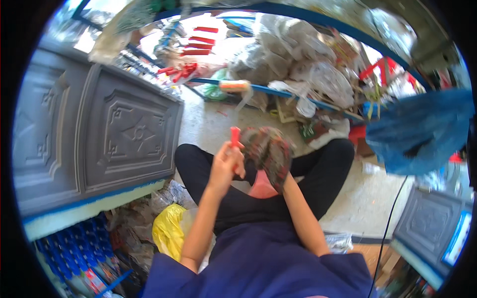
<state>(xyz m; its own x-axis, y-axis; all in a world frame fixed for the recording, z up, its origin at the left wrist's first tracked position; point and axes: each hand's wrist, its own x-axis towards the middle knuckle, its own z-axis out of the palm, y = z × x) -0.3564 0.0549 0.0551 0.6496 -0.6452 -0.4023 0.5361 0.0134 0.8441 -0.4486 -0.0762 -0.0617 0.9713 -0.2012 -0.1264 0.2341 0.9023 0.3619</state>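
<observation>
Raised in front of my lap, my left hand [226,164] is closed round a slim red stick-like piece [235,134], whose upper end sticks out above the fingers. Just to its right is a dark, mottled brown, red and green cloth-like piece [278,151] with two rounded lobes. My right forearm [301,208] runs up to this piece. It covers my right hand, so whether the hand is inside it or behind it cannot be told. Below, between my legs, a pink piece [263,186] shows in part.
Grey panelled cabinet doors [131,131] stand at the left. A yellow bag [169,228] lies beside my left thigh. Ahead, a blue-framed rack [318,102] holds plastic bags and red pieces. At the right hangs a blue plastic sheet [422,131], with a black cable [390,223] below it.
</observation>
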